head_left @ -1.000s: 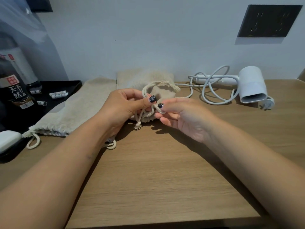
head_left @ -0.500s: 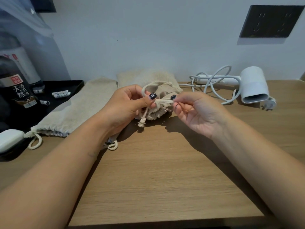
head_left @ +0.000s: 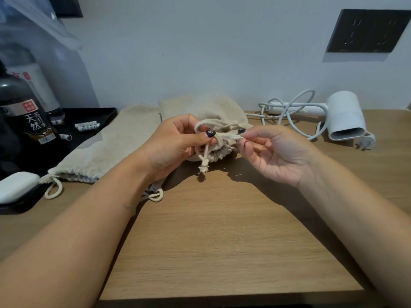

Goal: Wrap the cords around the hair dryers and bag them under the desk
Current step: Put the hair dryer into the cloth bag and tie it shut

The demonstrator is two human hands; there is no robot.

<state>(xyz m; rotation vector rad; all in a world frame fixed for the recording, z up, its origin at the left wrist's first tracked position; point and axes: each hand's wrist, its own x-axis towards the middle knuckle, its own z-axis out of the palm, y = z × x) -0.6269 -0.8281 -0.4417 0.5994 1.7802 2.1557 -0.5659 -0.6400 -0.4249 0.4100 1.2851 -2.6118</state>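
- The left hand (head_left: 175, 147) pinched the drawstring (head_left: 224, 137) of the filled cloth bag (head_left: 213, 112) between thumb and fingers, just at the gathered mouth
- The right hand (head_left: 275, 152) pinched the same drawstring from the other side between thumb and forefinger, its other fingers loosely curled below
- Between the two hands the cord ran nearly level and taut; one loop arched above the left thumb and a knotted, frayed end (head_left: 204, 167) hung down toward the desk (head_left: 222, 241)
- The bag's mouth was bunched into tight pleats under the cord, and the bag's body lay on the desk behind the hands, near the wall
- A second cloth bag (head_left: 111, 150) lay flat to the left, partly under the left forearm, with its drawstring loops at the near edge
- A white hair dryer (head_left: 344, 116) lay on its side at the right rear of the desk, its white cord (head_left: 289, 107) in loose loops beside it and not wrapped, with the plug (head_left: 368, 141) near the nozzle
- On the far left stood a dark bottle (head_left: 26, 121) by a black tray (head_left: 89, 121), with a white object (head_left: 15, 187) at the edge
- A dark wall socket (head_left: 367, 30) sat above the dryer
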